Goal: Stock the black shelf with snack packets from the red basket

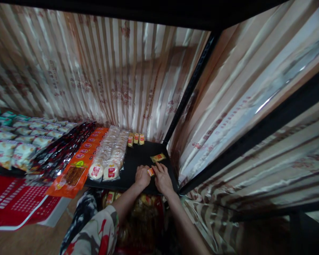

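My left hand (143, 176) is closed round a small yellow snack packet (150, 172) with a red and white label, low over the black shelf (131, 164). Right beside it, my right hand (163, 180) has its fingers stretched forward and slightly apart, close to the same packet; whether they press on it is unclear. Just beyond my right fingertips a similar yellow packet (158, 157) lies flat. Toward the back, three upright yellow packets (136, 138) stand in a row against the curtain.
Left of my hands are rows of clear-wrapped round cakes (111, 171), orange snack bags (74, 173), dark shiny packs (55, 152) and white bags (23, 154). Below the shelf edge is a box of yellow packets (146, 200). Black posts (191, 88) frame the corner.
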Motion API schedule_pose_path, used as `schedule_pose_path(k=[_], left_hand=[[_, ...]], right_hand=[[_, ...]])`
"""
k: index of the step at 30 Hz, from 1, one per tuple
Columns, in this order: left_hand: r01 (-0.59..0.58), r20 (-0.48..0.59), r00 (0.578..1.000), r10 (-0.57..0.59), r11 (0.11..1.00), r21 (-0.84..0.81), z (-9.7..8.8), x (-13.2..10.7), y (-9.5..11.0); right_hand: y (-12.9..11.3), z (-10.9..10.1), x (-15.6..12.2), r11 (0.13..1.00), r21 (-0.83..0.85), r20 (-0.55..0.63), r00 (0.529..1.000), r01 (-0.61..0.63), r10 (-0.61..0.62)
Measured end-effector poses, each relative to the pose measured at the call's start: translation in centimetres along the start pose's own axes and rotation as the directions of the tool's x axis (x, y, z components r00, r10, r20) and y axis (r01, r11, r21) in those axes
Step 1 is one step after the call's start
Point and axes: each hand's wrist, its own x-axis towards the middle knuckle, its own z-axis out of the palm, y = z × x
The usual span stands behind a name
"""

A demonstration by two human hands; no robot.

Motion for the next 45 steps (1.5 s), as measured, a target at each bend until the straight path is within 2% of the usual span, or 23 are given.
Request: schedule_pose_path(k=[3, 6, 10, 12, 15, 18, 22, 27, 33, 39, 45], left_hand=[[-0.025, -0.016, 1.000, 0.025, 1.000, -0.006, -0.4, 0.0, 0.0], [-0.015, -0.071, 0.997, 0.013, 1.000, -0.015, -0.7, -0.1, -0.2], [0.107, -0.189, 0.975, -0.115, 0.993, -0.050, -1.2, -0.3, -0.6], [0.188, -0.209, 0.956, -0.207, 0.976, -0.106, -1.4, -0.5, -0.9], [0.266, -0.116, 0.947, -0.299, 0.934, -0.238, -1.3, -0.5, -1.1], [0.273, -0.040, 0.953, -0.299, 0.913, -0.304, -1.0, -0.2, -1.3], [0.271, -0.029, 0.955, -0.295, 0.906, -0.325, -0.5, 0.2, -1.5], [0.302, -0.009, 0.944, -0.328, 0.879, -0.370, -0.2, 0.9, -1.7], [0.306, -0.038, 0.933, -0.358, 0.845, -0.440, -0.5, 2.2, -1.7], [0.217, -0.179, 0.923, -0.340, 0.846, -0.488, -1.4, 4.6, -2.1], [0.100, -0.285, 0.912, -0.294, 0.835, -0.541, -1.5, 7.9, -2.5]], right_hand=[[0.7, 0.1, 0.4, 0.998, -0.034, 0.121, 0.991, 0.060, -0.055], [0.7, 0.0, 0.5, 0.997, -0.076, 0.127, 0.992, 0.023, -0.013], [-0.1, -0.4, 0.4, 0.986, -0.133, 0.137, 0.984, -0.098, 0.116], [-0.8, -0.5, 0.3, 0.976, -0.125, 0.161, 0.967, -0.177, 0.196], [-1.8, -0.3, 0.4, 0.961, -0.071, 0.206, 0.939, -0.266, 0.275], [-2.4, 0.1, 0.7, 0.952, 0.023, 0.243, 0.926, -0.304, 0.289], [-2.3, 0.5, 1.2, 0.936, 0.144, 0.274, 0.922, -0.320, 0.273], [-1.7, 1.0, 1.9, 0.908, 0.130, 0.298, 0.889, -0.398, 0.348], [-2.5, 1.6, 3.6, 0.849, 0.249, 0.246, 0.878, -0.466, 0.410], [-3.3, 3.1, 6.5, 0.813, 0.341, 0.168, 0.881, -0.472, 0.441], [-3.2, 6.0, 10.4, 0.825, 0.459, -0.007, 0.928, -0.329, 0.374]])
